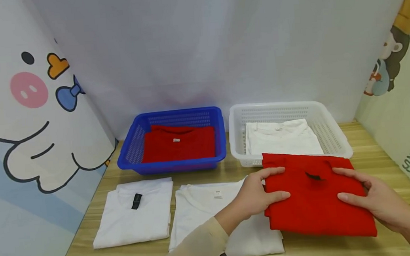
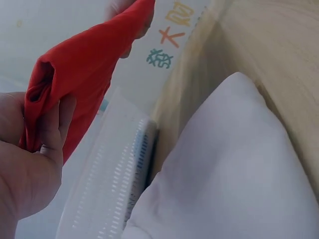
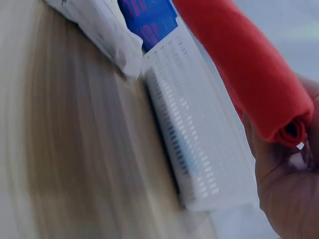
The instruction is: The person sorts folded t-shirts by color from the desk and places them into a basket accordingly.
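Both hands hold a folded red T-shirt (image 1: 317,203) above the table at the right, in front of the white basket. My left hand (image 1: 257,193) grips its left edge, thumb on top and fingers beneath in part. On the opposite edge, my right hand (image 1: 381,199) grips the cloth the same way. In the left wrist view the red shirt (image 2: 84,59) hangs in the air with the left hand (image 2: 35,159) pinching its folded layers. The right wrist view shows the right hand (image 3: 291,184) around the rolled-looking edge of the red shirt (image 3: 249,64).
A blue basket (image 1: 175,166) with a folded red shirt (image 1: 179,145) stands at the back left. Beside it, the white basket (image 1: 339,142) contains a folded white shirt (image 1: 280,138). Two folded white shirts (image 1: 134,218) (image 1: 197,223) lie in front. Walls (image 1: 185,46) bound the table.
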Demonstrator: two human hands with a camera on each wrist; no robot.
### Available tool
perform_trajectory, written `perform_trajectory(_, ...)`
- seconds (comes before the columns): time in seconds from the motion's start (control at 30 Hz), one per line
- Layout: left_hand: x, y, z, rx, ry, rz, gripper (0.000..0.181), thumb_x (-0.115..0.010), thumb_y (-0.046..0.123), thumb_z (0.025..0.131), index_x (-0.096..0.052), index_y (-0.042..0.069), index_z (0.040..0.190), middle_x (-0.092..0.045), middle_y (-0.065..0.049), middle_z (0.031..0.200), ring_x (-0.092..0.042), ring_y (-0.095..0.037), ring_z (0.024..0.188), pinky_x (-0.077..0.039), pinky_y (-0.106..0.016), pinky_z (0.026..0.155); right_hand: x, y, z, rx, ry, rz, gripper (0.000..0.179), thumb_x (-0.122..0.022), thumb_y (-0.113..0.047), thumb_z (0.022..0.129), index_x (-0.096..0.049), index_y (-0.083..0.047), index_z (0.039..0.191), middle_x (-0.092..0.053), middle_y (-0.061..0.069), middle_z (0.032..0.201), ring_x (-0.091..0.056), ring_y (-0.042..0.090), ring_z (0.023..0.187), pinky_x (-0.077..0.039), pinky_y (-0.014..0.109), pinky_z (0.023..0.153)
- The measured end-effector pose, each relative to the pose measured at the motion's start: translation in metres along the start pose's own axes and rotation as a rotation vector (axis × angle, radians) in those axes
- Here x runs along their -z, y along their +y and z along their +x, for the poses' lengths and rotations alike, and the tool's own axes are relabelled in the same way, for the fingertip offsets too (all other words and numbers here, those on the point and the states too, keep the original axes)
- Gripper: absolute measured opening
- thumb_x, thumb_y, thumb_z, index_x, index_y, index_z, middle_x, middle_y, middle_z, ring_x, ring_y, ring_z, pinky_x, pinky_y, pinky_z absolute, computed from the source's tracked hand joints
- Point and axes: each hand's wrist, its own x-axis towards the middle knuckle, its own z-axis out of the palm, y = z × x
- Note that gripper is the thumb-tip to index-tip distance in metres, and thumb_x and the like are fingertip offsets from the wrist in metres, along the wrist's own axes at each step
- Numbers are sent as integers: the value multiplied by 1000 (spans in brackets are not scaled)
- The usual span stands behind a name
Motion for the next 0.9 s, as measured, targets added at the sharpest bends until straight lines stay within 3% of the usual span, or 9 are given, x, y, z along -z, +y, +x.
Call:
perform_trajectory(0.23,34,14,-12,-52,-14,2,70,-79,11,80,-50,41,136,-59,3,114,-67,-14,88,-58,-34,64,-16,-32,16,39,-25,40,65,-60,-5,94,-32,-20,151,-49,-5,130,-62,12,104,-56,43,77)
perform_trajectory(0.53,83,29,-24,-78,51,77,71,-78,16,81,-46,42,139,-56,-5,120,-65,-22,96,-58,-38,70,-43,-63,55,98,-57,48,66,-67,-11,91,-35,-19,148,-38,11,140,-57,12,110,-56,39,80)
perform_trajectory(0.9,165,56,-32,-77,161,161,69,-78,20,82,-45,42,139,-50,-4,132,-59,-27,110,-57,-40,76,-91,-102,125,134,-76,167,72,-75,-15,85,-40,-22,147,-41,13,140,-54,27,115,-55,44,80)
